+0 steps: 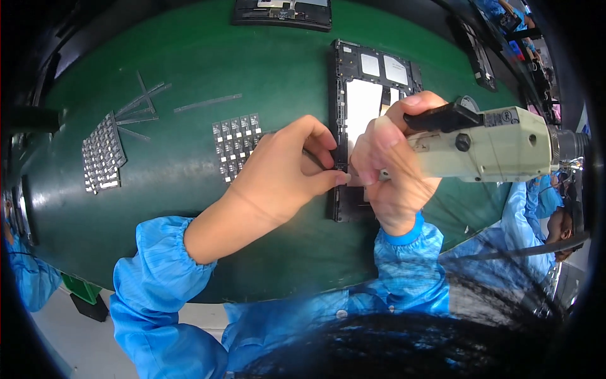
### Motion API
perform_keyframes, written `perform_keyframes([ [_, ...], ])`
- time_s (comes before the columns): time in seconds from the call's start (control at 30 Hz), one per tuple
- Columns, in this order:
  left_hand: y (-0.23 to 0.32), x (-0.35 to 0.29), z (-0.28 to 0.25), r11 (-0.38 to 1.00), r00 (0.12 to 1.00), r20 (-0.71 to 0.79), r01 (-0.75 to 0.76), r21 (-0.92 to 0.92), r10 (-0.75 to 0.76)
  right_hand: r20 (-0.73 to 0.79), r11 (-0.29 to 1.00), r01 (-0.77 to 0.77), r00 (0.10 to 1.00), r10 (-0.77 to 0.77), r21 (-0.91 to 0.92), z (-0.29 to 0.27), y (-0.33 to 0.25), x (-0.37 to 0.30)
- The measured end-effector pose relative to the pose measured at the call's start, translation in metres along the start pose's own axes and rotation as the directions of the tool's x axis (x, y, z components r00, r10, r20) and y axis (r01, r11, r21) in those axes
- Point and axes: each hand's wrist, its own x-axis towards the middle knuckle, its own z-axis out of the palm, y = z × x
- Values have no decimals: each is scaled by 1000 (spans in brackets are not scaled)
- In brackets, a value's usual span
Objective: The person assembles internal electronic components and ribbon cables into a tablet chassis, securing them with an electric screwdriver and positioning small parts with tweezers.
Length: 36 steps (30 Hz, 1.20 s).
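Observation:
An open black device housing with white panels inside lies on the table in front of me. At its left edge is my left hand, its thumb and fingers closed round a thin dark tool that mostly hides behind them; its kind I cannot tell. My right hand grips a pale electric screwdriver with a black lever, lying roughly sideways over the housing's right side. The screwdriver's tip is hidden by my fingers, partly blurred. Just left of my left hand lies a sheet of small dark parts.
Another sheet of small parts lies farther left, near several clear strips. More black housings stand at the far edge and far right of the green table. A dark cable crosses at right. People in blue sleeves sit on both sides.

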Motion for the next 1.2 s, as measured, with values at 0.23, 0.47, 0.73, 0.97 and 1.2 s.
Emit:
perform_keyframes([
  [0.23, -2, 0, 0, 1000, 1000, -3, -17, 12, 17, 13, 999, 31, 999, -31, -37, -2, 8, 0],
  [0.47, -3, -2, 1, 999, 999, -9, -34, 38, 35, 24, 997, 54, 998, -53, -63, -2, 9, 0],
  [0.73, -5, -2, 1, 997, 998, -11, -56, 51, 57, 28, 999, 14, 1000, -13, -38, -2, 8, -2],
  [0.97, -6, -2, 2, 997, 999, -6, -52, 56, 53, 22, 999, 27, 999, -26, -32, -2, 8, -2],
  [1.2, -5, -2, 2, 995, 997, -10, -76, 65, 77, -51, 995, -92, 994, 93, 37, -3, 9, -4],
])
